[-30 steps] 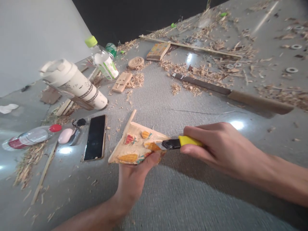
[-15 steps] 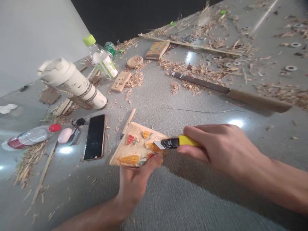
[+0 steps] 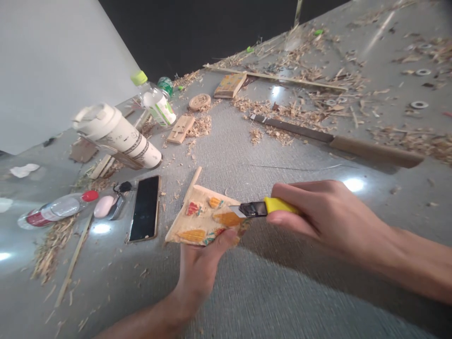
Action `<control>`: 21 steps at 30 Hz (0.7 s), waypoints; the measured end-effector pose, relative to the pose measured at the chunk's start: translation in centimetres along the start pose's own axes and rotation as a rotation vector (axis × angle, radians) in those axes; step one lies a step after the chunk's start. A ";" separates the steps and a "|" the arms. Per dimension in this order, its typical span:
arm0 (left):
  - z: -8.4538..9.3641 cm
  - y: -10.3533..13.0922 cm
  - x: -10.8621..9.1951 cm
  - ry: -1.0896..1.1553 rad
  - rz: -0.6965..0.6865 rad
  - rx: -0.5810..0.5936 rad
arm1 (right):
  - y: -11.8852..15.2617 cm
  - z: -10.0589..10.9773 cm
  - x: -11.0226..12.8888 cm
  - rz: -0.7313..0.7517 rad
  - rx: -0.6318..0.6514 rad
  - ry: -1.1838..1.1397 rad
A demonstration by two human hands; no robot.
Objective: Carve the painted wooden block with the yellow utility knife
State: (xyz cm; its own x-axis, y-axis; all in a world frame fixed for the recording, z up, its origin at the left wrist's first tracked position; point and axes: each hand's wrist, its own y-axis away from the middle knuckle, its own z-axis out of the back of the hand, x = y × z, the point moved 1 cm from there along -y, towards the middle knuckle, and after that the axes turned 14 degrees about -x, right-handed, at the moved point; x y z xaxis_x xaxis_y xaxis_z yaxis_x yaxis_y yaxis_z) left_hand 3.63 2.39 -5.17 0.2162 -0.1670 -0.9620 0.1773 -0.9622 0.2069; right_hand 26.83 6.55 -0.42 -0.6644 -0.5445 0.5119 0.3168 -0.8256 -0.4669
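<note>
A pale wooden block (image 3: pixel 205 214), carved with raised orange and red shapes and touches of teal, is held up by my left hand (image 3: pixel 203 259). The thumb lies over its near right edge; the other fingers are hidden underneath. My right hand (image 3: pixel 314 212) is closed round the yellow handle of a utility knife (image 3: pixel 257 208). Its blade points left and rests at the orange shape on the block's right side. A thin wooden stick (image 3: pixel 195 181) shows just behind the block's left edge.
A phone (image 3: pixel 144 209), a cream tumbler (image 3: pixel 123 139) and a red-capped bottle (image 3: pixel 60 209) stand or lie at left. Beyond are a green-capped bottle (image 3: pixel 155 103), a small carved block (image 3: pixel 181 129), a round carving (image 3: pixel 199 102), a painted block (image 3: pixel 229 85), a file (image 3: pixel 296 129) and scattered shavings.
The view has shifted slightly, so the table items sit lower and further right at the left side. The knife and right hand have moved a little right across the block.
</note>
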 end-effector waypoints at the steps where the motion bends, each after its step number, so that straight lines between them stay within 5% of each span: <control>1: 0.0 0.0 0.1 -0.006 -0.004 0.000 | 0.0 0.0 0.0 -0.022 0.034 -0.029; 21: 0.5 0.3 0.5 -0.084 -0.027 0.004 | 0.3 -0.5 -0.2 -0.086 0.190 -0.028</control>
State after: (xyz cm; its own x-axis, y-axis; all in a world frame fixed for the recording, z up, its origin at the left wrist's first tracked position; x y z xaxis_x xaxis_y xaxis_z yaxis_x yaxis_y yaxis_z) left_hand 3.36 1.87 -5.67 0.1301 -0.1583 -0.9788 0.1783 -0.9673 0.1802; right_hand 26.70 6.51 -1.00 -0.6763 -0.4724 0.5653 0.3834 -0.8809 -0.2774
